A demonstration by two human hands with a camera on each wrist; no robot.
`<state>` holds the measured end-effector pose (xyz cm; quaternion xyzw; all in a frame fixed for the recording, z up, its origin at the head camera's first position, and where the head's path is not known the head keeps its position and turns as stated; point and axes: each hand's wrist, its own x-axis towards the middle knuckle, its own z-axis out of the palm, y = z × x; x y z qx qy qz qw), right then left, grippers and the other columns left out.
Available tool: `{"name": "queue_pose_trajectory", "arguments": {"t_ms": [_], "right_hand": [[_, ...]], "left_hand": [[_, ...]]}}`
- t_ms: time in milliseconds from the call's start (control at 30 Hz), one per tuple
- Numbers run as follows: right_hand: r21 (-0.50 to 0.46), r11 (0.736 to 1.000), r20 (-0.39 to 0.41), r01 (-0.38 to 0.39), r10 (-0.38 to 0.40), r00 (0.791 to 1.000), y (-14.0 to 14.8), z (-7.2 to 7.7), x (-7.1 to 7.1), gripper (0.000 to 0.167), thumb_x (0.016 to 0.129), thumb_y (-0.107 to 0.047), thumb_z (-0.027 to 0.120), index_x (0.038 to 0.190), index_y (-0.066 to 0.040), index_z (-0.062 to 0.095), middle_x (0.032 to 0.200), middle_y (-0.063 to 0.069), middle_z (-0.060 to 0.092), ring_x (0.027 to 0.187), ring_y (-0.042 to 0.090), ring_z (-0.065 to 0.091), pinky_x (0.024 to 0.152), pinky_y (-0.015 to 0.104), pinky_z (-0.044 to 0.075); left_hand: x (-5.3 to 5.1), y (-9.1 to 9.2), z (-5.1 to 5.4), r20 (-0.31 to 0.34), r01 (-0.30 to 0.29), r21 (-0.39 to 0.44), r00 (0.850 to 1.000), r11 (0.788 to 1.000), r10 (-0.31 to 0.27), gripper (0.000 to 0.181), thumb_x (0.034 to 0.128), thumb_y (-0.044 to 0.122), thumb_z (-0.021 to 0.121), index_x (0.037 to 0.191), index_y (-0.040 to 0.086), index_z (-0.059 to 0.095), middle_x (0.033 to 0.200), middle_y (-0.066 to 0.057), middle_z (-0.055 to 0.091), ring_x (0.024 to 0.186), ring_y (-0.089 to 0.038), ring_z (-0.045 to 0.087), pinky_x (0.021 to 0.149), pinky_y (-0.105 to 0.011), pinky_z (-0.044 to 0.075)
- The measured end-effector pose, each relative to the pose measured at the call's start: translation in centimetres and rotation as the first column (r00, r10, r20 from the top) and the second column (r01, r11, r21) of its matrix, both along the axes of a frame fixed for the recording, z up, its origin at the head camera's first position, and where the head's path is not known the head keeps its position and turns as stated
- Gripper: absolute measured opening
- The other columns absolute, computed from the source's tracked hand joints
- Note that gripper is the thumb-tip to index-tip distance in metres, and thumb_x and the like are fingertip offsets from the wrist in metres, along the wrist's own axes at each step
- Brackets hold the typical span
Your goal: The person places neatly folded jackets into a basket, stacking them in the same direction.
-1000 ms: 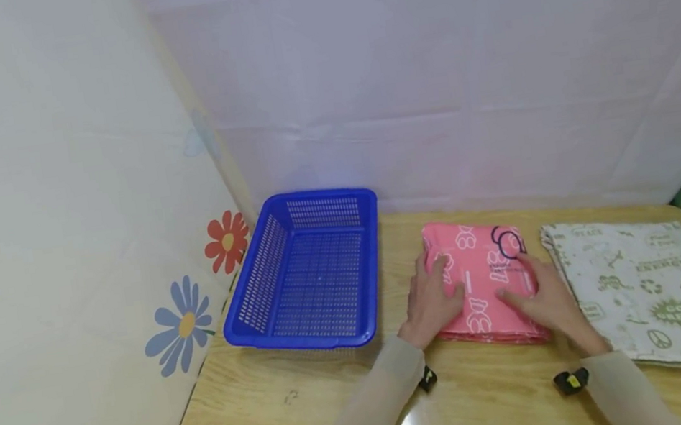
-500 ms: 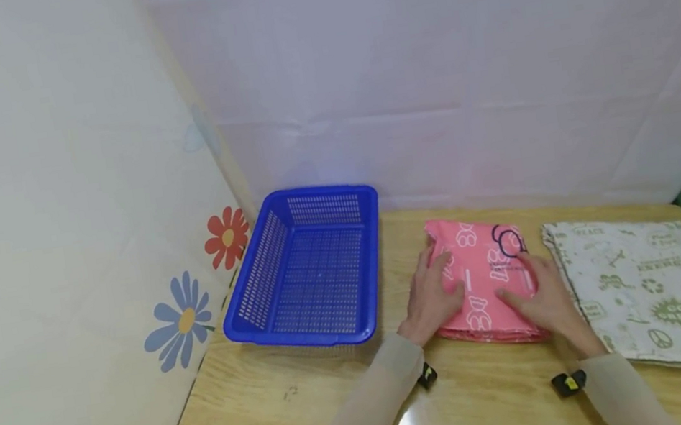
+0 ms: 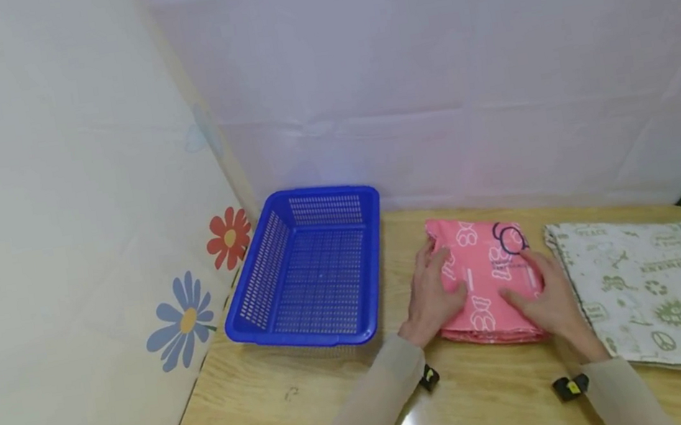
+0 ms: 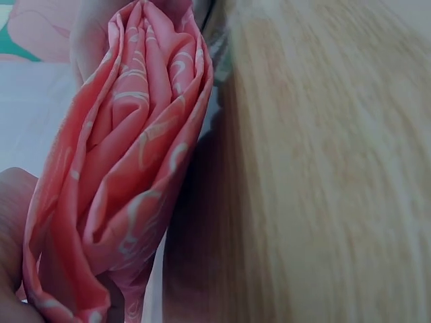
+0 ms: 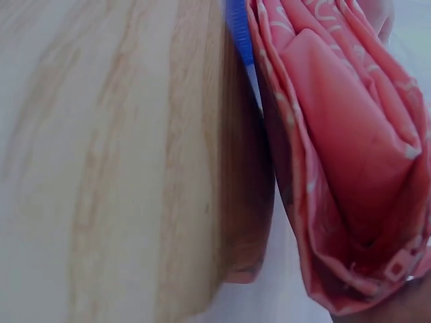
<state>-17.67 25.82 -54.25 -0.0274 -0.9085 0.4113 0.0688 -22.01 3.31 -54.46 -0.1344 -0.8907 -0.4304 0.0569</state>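
Observation:
A folded pink cloth (image 3: 483, 250) with white bow-like outlines and a dark ring print lies between both hands in the head view. My left hand (image 3: 430, 305) grips its left side and my right hand (image 3: 551, 295) grips its right side, thumbs on top. In the left wrist view the front of the pink cloth (image 4: 141, 155) shows stacked loose folds, pinched at the near end. A narrow gap separates it from the table there. The right wrist view shows the bundle's (image 5: 350, 128) other end, folds bulging open, with fingers partly hidden behind it.
A blue plastic basket (image 3: 379, 258) with perforated sides stands left of the cloth on the wooden table (image 3: 265, 419). To the right lies a folded white cloth (image 3: 658, 284) with green prints, close beside my right hand. A pale curtain (image 3: 347, 73) hangs behind the table.

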Motion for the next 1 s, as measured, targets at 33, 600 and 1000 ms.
{"name": "queue_pose_trajectory", "arguments": {"t_ms": [33, 600, 1000], "right_hand": [[-0.005, 1.000, -0.009, 0.000, 0.000, 1.000, 0.0, 0.1, 0.1, 0.094, 0.087, -0.025, 0.088, 0.163, -0.003, 0.037, 0.162, 0.034, 0.035, 0.147, 0.058, 0.035, 0.120, 0.076, 0.028], [-0.031, 1.000, -0.029, -0.001, 0.001, 1.000, 0.0, 2.2, 0.6, 0.098, 0.088, -0.020, 0.087, 0.167, -0.010, 0.031, 0.168, 0.031, 0.029, 0.150, 0.058, 0.032, 0.118, 0.079, 0.029], [-0.047, 0.999, -0.099, -0.015, 0.011, 0.995, -0.8, 5.1, 0.9, 0.098, 0.091, -0.020, 0.085, 0.169, -0.013, 0.028, 0.165, 0.028, 0.032, 0.143, 0.057, 0.041, 0.111, 0.075, 0.042]], "left_hand": [[0.1, 0.0, 0.1, -0.002, -0.001, 0.013, 1.000, 1.000, 0.001, 0.073, 0.0859, 0.015, 0.083, 0.153, 0.009, 0.056, 0.173, -0.014, 0.031, 0.152, -0.033, 0.047, 0.119, -0.041, 0.047], [0.6, -0.2, 2.9, 0.027, -0.004, 0.025, 1.000, 1.000, 0.004, 0.076, 0.0855, 0.021, 0.082, 0.155, 0.007, 0.053, 0.173, -0.016, 0.034, 0.157, -0.034, 0.039, 0.124, -0.048, 0.041], [0.9, -1.1, 6.7, 0.017, 0.010, 0.060, 1.000, 0.998, -0.011, 0.077, 0.0869, 0.019, 0.081, 0.156, 0.006, 0.051, 0.170, -0.017, 0.038, 0.153, -0.036, 0.044, 0.121, -0.050, 0.045]]}}
